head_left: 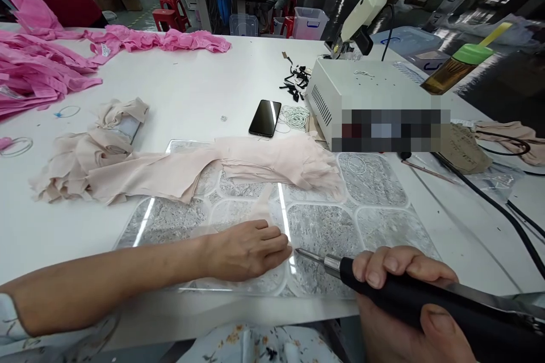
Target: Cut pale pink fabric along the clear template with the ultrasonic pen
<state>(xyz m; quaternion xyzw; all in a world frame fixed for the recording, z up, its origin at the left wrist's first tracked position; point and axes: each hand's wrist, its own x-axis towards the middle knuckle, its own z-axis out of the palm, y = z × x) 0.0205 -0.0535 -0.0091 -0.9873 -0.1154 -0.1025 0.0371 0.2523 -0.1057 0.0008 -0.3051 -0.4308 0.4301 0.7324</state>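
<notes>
My left hand point(249, 249) rests on the grey patterned mat point(323, 232), its fingers curled and pressed together. A thin pale beige fabric piece point(261, 210) shows under and behind it, partly hidden by the hand. My right hand point(409, 289) is wrapped round a black handheld tool point(395, 292) with a pointed metal tip. That tip lies just right of my left fingertips, low over the mat. Beyond my hands, a stack of beige fabric pieces point(276, 161) stretches across the mat's far side, joining a crumpled beige heap point(80, 164) at left.
A dark phone point(264, 118) lies behind the fabric, near a coil of white cord point(294, 117). At right stand a pale vented box point(374, 85) and a bottle with a green lid point(460, 65). Black cable point(489, 204) crosses the right side. Pink fabric point(42, 68) covers the far left.
</notes>
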